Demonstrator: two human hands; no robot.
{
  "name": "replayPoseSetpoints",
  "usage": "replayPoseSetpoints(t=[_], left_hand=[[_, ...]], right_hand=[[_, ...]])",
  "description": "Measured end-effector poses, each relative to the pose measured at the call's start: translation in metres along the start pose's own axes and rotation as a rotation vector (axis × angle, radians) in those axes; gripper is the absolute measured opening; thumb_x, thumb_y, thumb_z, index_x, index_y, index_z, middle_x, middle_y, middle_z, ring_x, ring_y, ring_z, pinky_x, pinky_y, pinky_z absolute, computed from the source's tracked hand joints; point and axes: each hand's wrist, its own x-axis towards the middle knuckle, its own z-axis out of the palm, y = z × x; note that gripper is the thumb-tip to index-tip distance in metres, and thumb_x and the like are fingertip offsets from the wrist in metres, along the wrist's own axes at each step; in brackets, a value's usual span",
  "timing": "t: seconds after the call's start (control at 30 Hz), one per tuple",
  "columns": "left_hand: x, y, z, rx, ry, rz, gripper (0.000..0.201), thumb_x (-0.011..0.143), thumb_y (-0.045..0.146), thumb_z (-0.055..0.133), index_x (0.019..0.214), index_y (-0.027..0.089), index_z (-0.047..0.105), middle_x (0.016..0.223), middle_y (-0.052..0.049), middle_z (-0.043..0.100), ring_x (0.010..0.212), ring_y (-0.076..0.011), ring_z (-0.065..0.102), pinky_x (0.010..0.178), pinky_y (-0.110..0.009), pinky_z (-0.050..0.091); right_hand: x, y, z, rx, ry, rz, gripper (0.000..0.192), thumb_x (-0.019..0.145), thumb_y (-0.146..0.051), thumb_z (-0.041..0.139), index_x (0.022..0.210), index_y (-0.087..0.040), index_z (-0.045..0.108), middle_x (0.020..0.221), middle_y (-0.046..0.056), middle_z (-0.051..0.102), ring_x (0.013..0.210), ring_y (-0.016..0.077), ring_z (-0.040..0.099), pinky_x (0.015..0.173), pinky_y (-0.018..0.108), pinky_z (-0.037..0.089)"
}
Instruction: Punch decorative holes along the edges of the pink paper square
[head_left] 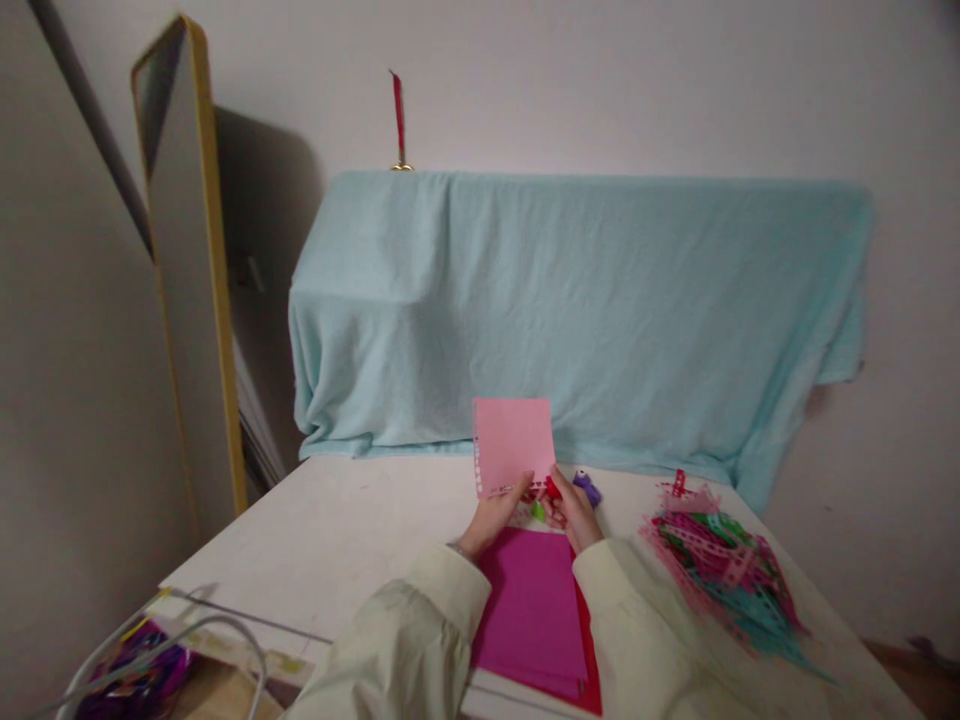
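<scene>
Above table (pixel 337 540), hands (both raised) pinching paper (pixel 514 445)

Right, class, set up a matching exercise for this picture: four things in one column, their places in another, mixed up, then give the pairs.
Things:
1. pink sheet
2. magenta paper
3. cut strips
4. blue cloth

Places:
A. lying flat below the hands
B. heaped on the table's right side
C. draped behind the table
D. held upright in the hands

Pairs: 1-D, 2-A, 3-B, 4-C
</scene>
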Motion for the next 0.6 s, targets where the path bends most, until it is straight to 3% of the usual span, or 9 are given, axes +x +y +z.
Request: replayPoseSetpoints(t=[0.3,0.6], left_hand=[[0.0013,-0.0031,0.0002,0.051,0.027,0.095,0.031,0.074,0.042,0.063,0.090,0.016,0.068,0.096,-0.010,0.068,0.100,-0.0203,0.058,0.097,-0.032,0.037],[0.0024,-0.0031,0.0003,0.068,0.001,0.096,0.032,0.075,0.043,0.062,0.091,0.016,0.067,0.098,-0.010,0.068,0.102,-0.0210,0.058,0.098,-0.034,0.037]], right_hand=[[0.0002,0.0023,-0.0010,0.013,0.007,-0.019,0.050,0.073,-0.065,0.054,0.063,-0.016,0.055,0.043,-0.005,0.039,0.036,0.0043,0.020,0.035,0.020,0.012],[0.0014,0.0040,-0.0012,-0.005,0.020,-0.032,0.049,0.073,-0.064,0.055,0.064,-0.016,0.054,0.044,-0.005,0.040,0.035,0.0031,0.022,0.033,0.018,0.014]])
